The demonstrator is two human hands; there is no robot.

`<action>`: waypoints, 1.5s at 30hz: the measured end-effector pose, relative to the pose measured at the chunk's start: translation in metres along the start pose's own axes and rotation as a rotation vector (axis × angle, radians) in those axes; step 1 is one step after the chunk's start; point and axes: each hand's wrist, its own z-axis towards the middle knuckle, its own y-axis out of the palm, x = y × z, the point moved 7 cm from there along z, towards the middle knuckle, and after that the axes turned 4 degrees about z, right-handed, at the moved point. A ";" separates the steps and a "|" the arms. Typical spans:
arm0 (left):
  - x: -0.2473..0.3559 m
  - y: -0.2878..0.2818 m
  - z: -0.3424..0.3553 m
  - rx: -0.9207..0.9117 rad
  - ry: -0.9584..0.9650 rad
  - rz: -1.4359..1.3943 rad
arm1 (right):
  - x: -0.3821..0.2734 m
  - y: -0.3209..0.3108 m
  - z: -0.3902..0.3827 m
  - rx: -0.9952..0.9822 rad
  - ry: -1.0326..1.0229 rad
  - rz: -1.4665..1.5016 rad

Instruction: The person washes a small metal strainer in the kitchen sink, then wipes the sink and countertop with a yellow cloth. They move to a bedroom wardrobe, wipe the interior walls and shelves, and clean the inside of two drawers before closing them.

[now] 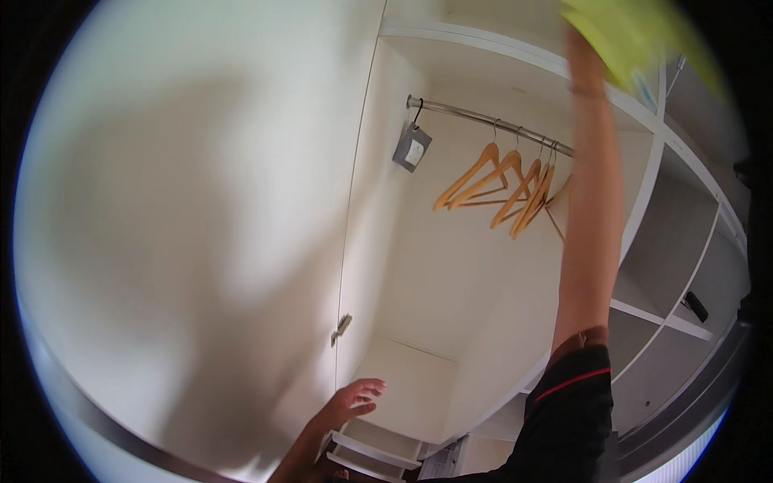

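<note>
While the left hand (pixel 358 398) is positioned low before the white wardrobe (pixel 427 282), its fingers parted and loosely curled, wooden hangers (pixel 503 171) are suspended from a metal rail (pixel 463 114) further right. Well apart from it, the right hand (pixel 584 58) is held raised at a yellow cloth (pixel 632 36) near the upper shelf edge (pixel 483 42); owing to blur, its grip cannot be determined.

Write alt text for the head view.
A person's right arm reaches up to a blurred yellow cloth at an open white wardrobe. The left hand, lower down, is empty. Wooden hangers and a gray tag hang from a metal rail.
</note>
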 end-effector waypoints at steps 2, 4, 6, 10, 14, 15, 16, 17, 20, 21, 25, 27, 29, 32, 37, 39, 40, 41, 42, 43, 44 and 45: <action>-0.010 -0.013 0.008 -0.017 -0.043 -0.022 | -0.008 0.072 0.043 -0.042 -0.012 -0.116; -0.019 -0.029 0.013 -0.005 -0.049 -0.015 | -0.015 0.129 0.075 -0.061 -0.008 -0.210; -0.035 -0.043 0.013 0.023 -0.098 -0.124 | -0.019 0.167 0.095 -0.076 -0.010 -0.269; -0.067 -0.066 0.029 0.062 -0.060 -0.286 | -0.035 0.191 0.113 -0.079 -0.097 -0.294; -0.103 -0.069 0.058 0.135 -0.167 -0.275 | -0.032 0.172 0.117 -0.129 -0.203 -0.358; -0.103 -0.068 0.064 0.103 -0.133 -0.290 | -0.021 0.161 0.116 -0.146 -0.217 -0.389; -0.105 -0.063 0.069 0.082 -0.128 -0.392 | -0.005 0.147 0.115 -0.169 -0.215 -0.436; -0.104 -0.059 0.074 0.060 -0.125 -0.487 | 0.015 0.128 0.115 -0.188 -0.199 -0.491; -0.106 -0.046 0.091 0.006 -0.149 -0.601 | 0.089 0.062 0.109 -0.271 -0.071 -0.710; -0.106 -0.040 0.096 -0.015 -0.143 -0.636 | 0.114 0.038 0.106 -0.313 0.005 -0.793; -0.102 -0.017 0.102 -0.091 -0.110 -0.715 | 0.206 -0.077 0.062 -0.563 0.511 -1.109; -0.101 -0.008 0.101 -0.095 -0.129 -0.734 | 0.230 -0.126 0.032 -0.612 0.691 -1.063; -0.099 0.002 0.101 -0.106 -0.150 -0.773 | 0.239 -0.155 0.014 -0.546 0.714 -0.825; -0.097 0.013 0.099 -0.119 -0.161 -0.821 | 0.234 -0.168 -0.003 -0.506 0.583 -0.474; -0.112 0.034 0.105 -0.086 -0.220 -0.948 | 0.149 -0.103 -0.013 -0.362 -0.245 -1.012; -0.120 0.047 0.114 -0.086 -0.222 -1.001 | 0.112 -0.055 -0.008 -0.319 -0.036 -0.770; -0.123 0.053 0.119 -0.089 -0.224 -1.017 | 0.071 -0.023 -0.011 -0.184 -0.207 -0.538; -0.125 0.059 0.126 -0.095 -0.227 -1.031 | 0.041 0.018 -0.003 -0.106 -0.224 -0.677; -0.127 0.064 0.132 -0.107 -0.233 -1.035 | 0.008 0.049 0.000 -0.097 -0.307 -0.495; -0.129 0.071 0.137 -0.114 -0.237 -1.042 | -0.017 0.074 0.002 -0.090 -0.344 -0.416; -0.130 0.079 0.144 -0.121 -0.231 -1.053 | -0.046 0.094 -0.002 0.000 -0.464 -0.366; -0.132 0.084 0.148 -0.101 -0.232 -1.063 | -0.063 0.099 -0.005 0.088 -0.578 -0.313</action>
